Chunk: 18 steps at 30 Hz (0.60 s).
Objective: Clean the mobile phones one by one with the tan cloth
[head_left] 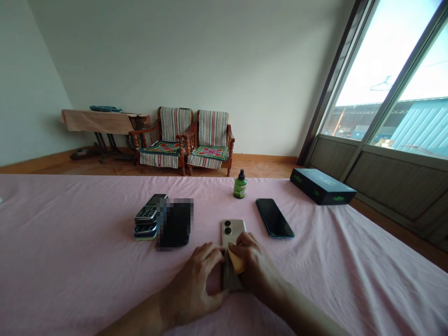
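A pale gold smartphone (234, 226) lies back up on the pink bedsheet, its two round camera lenses at the far left corner. My left hand (196, 282) holds the phone along its left side, fingers on the upper part of the edge and thumb by the near end. Bunched in my right hand (255, 259) is a small yellow cloth (236, 262), pressed on the middle of the phone's back. My right fingers are closed round the cloth and hide part of it. The phone's right edge is partly hidden behind that hand.
Left of the hands are stacked keypad phones (149, 214) and a dark, pixelated item (177, 224). A green spray bottle (240, 185) stands beyond the gold phone. To the right lie a black smartphone (275, 218) and a black box (322, 185). Two wooden chairs (182, 140) stand by the wall.
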Available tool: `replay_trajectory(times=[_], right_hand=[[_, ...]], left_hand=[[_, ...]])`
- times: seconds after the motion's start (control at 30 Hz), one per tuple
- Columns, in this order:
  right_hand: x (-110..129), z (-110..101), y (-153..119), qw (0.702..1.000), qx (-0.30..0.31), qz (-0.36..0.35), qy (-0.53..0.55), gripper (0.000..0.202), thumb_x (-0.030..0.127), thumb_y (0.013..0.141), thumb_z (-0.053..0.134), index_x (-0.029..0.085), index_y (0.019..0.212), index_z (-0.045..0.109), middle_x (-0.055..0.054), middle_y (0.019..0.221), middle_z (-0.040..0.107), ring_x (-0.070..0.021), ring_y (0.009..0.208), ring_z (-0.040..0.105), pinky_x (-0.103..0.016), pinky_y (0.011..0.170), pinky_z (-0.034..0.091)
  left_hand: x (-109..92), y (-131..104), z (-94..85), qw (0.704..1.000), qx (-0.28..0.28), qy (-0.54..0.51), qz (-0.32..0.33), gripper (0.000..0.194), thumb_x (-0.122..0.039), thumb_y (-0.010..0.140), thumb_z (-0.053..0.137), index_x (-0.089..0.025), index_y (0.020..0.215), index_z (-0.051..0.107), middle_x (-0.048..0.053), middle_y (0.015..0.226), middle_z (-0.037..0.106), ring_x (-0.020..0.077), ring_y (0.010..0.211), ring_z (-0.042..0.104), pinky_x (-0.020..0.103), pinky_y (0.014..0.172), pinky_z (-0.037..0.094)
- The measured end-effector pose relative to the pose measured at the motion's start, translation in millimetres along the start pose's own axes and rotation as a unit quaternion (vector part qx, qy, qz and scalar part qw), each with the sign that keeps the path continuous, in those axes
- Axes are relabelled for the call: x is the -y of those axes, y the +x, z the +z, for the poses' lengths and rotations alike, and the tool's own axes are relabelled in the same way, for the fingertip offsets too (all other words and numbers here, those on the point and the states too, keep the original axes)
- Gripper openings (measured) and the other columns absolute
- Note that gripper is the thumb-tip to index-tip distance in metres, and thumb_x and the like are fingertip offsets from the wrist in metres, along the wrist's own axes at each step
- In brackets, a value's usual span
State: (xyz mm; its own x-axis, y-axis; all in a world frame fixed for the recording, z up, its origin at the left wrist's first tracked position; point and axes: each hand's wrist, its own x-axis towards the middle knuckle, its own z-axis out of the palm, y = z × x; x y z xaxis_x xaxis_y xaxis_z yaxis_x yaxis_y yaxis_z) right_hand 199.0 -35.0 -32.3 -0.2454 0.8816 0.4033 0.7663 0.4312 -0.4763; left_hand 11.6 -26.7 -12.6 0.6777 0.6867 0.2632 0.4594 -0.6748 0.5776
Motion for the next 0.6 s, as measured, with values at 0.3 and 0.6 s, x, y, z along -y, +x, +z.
replay_trajectory(times=[0.3,0.6], right_hand=[[-26,10,43,0.998,-0.048,0.04,-0.019,0.022,-0.001,0.072,0.057,0.016,0.073,0.07,-0.006,0.082,0.055,-0.0187,0.083,0.051,-0.027,0.07,0.039],[-31,8,45,0.999,-0.024,0.021,0.02,0.029,0.002,0.073,0.058,0.019,0.087,0.077,-0.005,0.08,0.058,-0.0163,0.078,0.056,-0.025,0.068,0.042]], left_hand=[[1,-2,0.4,1.0,0.007,0.005,-0.01,0.043,-0.014,0.063,0.073,-0.02,0.104,0.058,0.007,0.118,0.054,0.0257,0.113,0.05,0.04,0.101,0.04],[3,-3,2.3,1.0,-0.002,-0.001,-0.006,0.045,-0.017,0.061,0.076,-0.018,0.104,0.06,0.009,0.117,0.055,0.026,0.112,0.05,0.038,0.1,0.04]])
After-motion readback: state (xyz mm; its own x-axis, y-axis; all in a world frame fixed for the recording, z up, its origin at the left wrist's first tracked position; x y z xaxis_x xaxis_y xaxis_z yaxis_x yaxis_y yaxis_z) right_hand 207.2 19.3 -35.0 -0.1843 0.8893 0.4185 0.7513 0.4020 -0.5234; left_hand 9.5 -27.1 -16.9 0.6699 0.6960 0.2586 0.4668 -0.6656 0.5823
